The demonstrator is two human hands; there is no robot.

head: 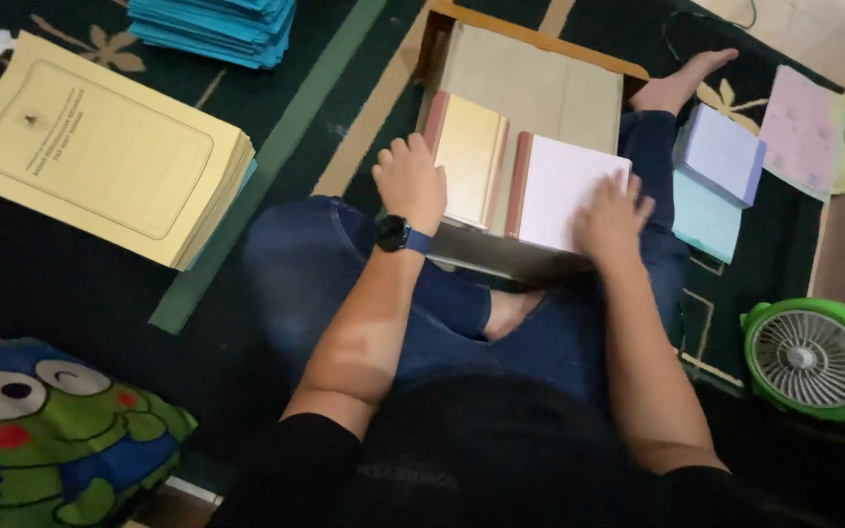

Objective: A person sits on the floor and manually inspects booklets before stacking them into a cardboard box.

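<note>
I sit cross-legged on a dark carpet with a low wooden tray [540, 44] in front of my knees. Two paper blocks with reddish glued spines lie on it: a cream block [471, 152] on the left and a white block [569, 186] on the right. My left hand [411, 181], with a dark watch on the wrist, rests fingers-down on the near left edge of the cream block. My right hand [613, 215] lies flat with spread fingers on the near right corner of the white block. Neither hand grips anything.
A stack of yellow printed covers [100, 147] lies at the left, blue sheets [217, 27] beyond it. Lilac [726, 152], light blue [704, 217] and pink [804, 127] paper stacks lie to the right. A green fan [814, 357] stands at the right, a frog-print cushion [46, 430] at the bottom left.
</note>
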